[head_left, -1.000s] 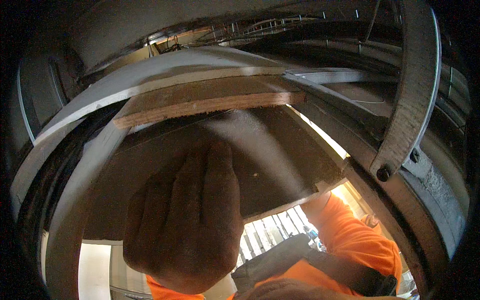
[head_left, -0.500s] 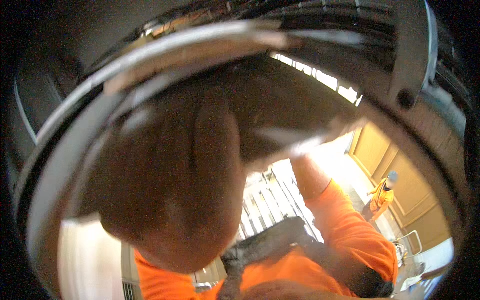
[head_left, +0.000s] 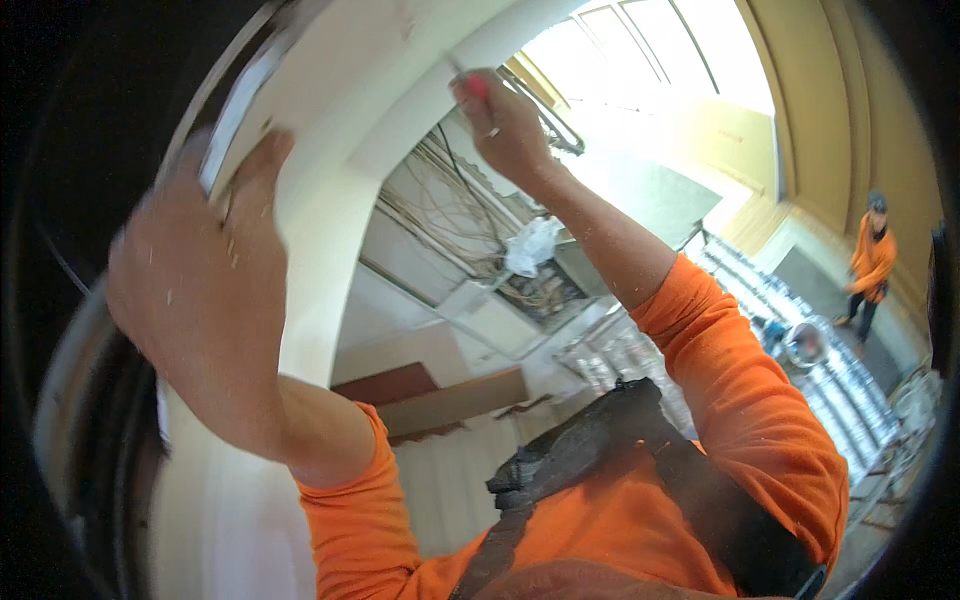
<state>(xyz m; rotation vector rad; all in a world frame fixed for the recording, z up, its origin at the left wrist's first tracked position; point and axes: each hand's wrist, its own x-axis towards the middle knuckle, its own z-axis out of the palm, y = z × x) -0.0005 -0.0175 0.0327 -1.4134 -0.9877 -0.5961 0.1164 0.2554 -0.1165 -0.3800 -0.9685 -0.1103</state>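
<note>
My left hand (head_left: pixel 205 300) is wrapped over the edge of a pale board (head_left: pixel 325 215), with its thumb and fingers on either side of a narrow strip along that edge. Some of its fingers are hidden or blurred. Higher up and to the right, my right hand (head_left: pixel 510 130) is closed round a small red-handled tool (head_left: pixel 476 86). A thin tip points from it toward the board's pale surface; blur hides its exact kind. Light specks cling to both hands.
Below, bundled cables (head_left: pixel 440 200) and a clear plastic bag (head_left: pixel 532 245) lie by an open box of wiring. A person in orange (head_left: pixel 874 255) stands far right near tan wall panels (head_left: pixel 835 110). Corrugated metal sheeting (head_left: pixel 830 370) spreads beneath.
A dark hand filled much of the picture close up; now both hands are farther off and apart. The board and the red-handled tool have come into sight.
</note>
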